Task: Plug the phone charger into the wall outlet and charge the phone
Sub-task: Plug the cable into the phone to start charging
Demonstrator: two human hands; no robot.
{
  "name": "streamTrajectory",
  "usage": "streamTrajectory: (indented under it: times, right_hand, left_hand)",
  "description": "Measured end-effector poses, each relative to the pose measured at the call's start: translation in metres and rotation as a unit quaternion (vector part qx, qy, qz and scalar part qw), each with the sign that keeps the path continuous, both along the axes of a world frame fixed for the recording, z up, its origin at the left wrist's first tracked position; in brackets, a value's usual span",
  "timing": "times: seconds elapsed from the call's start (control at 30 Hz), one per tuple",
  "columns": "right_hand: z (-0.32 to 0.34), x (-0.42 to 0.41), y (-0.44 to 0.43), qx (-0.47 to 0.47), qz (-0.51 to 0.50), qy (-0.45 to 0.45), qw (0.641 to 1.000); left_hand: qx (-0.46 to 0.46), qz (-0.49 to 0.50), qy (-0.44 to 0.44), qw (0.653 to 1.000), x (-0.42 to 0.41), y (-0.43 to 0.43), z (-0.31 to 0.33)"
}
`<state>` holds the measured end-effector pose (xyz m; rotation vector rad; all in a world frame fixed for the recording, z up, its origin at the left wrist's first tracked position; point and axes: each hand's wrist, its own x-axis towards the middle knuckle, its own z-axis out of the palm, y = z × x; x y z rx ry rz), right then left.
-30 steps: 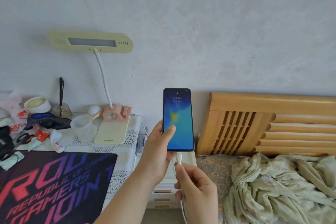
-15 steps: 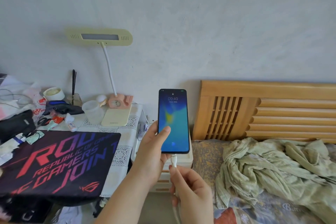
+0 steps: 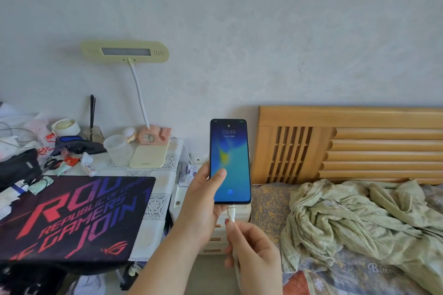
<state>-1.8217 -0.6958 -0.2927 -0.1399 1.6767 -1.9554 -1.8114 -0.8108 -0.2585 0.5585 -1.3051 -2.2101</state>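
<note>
My left hand [image 3: 203,201] holds the phone [image 3: 230,151] upright in front of the wall, thumb resting on the lit blue lock screen that reads 09:49. A white charger cable plug [image 3: 231,213] sits in the port at the phone's bottom edge. My right hand [image 3: 251,249] pinches the cable just below the plug, and the cable runs down through that fist. A white outlet or power strip [image 3: 197,158] shows on the wall behind the phone, between table and bed; the charger brick is hidden.
A cluttered table on the left carries a dark gaming mouse mat [image 3: 72,215], a yellow desk lamp [image 3: 124,51], a plastic cup [image 3: 118,149] and a black pouch [image 3: 16,167]. A white drawer unit [image 3: 178,201] stands below the phone. On the right are a wooden headboard [image 3: 347,143] and a rumpled green blanket [image 3: 359,218].
The view has pulled back and tilted, so more of the table and bed show. Both hands keep their hold, with the plug still at the phone's bottom port.
</note>
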Motion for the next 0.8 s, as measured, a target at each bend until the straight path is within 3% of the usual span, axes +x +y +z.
streamTrajectory:
  times: [0.13, 0.3, 0.47, 0.8]
  right_hand:
    - [-0.011, -0.017, -0.021, 0.014, -0.011, -0.004, 1.0]
    - [-0.038, -0.045, -0.061, 0.047, -0.016, -0.039, 0.998]
    - [-0.078, -0.081, -0.119, 0.092, -0.012, -0.071, 0.993]
    - [-0.159, -0.134, -0.223, 0.132, -0.039, -0.127, 0.982]
  left_hand:
    - [0.03, 0.006, -0.02, 0.999, -0.02, -0.023, -0.016]
    - [0.152, 0.025, -0.047, 0.987, -0.057, -0.063, -0.048]
    - [0.215, 0.054, -0.086, 0.971, -0.094, -0.121, -0.097]
    - [0.262, 0.072, -0.153, 0.95, -0.154, -0.22, -0.181]
